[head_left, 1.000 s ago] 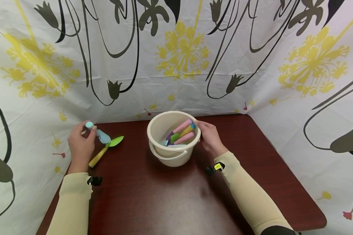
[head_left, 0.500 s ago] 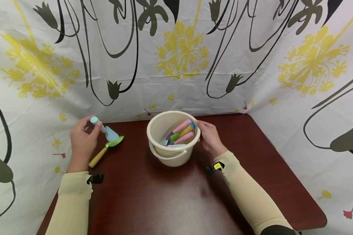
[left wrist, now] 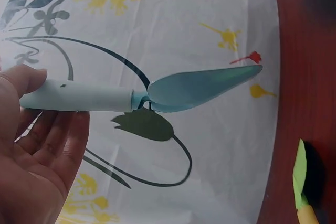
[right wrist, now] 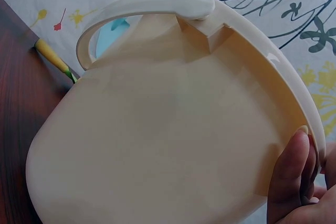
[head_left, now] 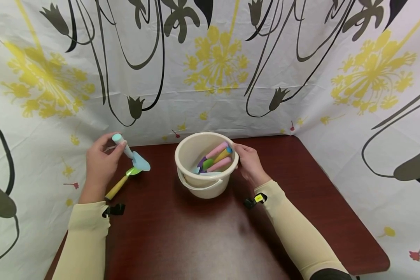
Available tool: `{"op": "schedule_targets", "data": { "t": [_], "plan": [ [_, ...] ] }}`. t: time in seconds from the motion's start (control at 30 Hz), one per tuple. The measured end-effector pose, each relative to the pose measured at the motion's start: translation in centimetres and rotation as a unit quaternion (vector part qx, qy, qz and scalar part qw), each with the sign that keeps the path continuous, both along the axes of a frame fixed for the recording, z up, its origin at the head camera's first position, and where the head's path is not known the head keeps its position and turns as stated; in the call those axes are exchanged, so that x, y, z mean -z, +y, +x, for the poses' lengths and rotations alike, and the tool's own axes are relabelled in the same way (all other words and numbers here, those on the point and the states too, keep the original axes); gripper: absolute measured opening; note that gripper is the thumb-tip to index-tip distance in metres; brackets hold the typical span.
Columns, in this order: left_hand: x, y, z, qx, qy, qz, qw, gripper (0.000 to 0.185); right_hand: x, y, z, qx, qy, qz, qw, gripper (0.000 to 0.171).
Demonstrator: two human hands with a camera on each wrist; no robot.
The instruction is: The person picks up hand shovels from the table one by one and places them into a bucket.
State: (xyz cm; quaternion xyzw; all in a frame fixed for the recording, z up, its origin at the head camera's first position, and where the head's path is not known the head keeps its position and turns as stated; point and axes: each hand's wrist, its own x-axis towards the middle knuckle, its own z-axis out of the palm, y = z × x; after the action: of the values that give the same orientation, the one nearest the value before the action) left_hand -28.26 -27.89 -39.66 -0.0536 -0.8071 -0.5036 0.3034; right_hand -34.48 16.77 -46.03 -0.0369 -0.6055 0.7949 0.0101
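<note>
Between the thumb and fingers of my left hand (head_left: 101, 165) is a light-blue garden trowel (left wrist: 205, 87), gripped by its pale handle and held above the table with the blade slanting down to the right. Below it lies a green trowel (head_left: 117, 187) with a yellow handle, its blade partly hidden behind the blue one. My right hand (head_left: 250, 165) pinches the right rim of a cream bucket (head_left: 190, 146), which stands upright at the back middle. Inside lean several small tools (head_left: 218, 165) with pink, yellow and blue-tipped handles; their lower parts are hidden.
The dark red-brown table (head_left: 203, 241) has its back edge against a white patterned curtain (head_left: 210, 109), which also hangs at both sides. The bucket's handle (head_left: 203, 188) hangs down at its front.
My left hand has moved slightly right and up with the blue trowel, whose blade has swung right over the green trowel's blade. My right hand and the bucket have stayed in place.
</note>
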Motion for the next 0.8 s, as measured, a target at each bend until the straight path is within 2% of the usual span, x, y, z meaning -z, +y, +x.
{"op": "schedule_targets", "data": {
  "t": [0.2,0.37,0.8],
  "plan": [
    [-1.3,0.7,0.1,0.012,0.016,0.025,0.9995,0.031,0.0,-0.1,0.1,0.002,0.002,-0.009,1.000,0.030],
    [-2.6,1.5,-0.2,0.035,0.032,0.052,0.9975,0.030,0.0,-0.1,0.0,0.005,0.002,-0.012,1.000,0.024],
    [-5.4,4.6,-1.0,0.105,0.084,0.075,0.9881,0.029,0.1,0.1,0.0,-0.004,0.002,0.004,1.000,0.035]
  ]
}}
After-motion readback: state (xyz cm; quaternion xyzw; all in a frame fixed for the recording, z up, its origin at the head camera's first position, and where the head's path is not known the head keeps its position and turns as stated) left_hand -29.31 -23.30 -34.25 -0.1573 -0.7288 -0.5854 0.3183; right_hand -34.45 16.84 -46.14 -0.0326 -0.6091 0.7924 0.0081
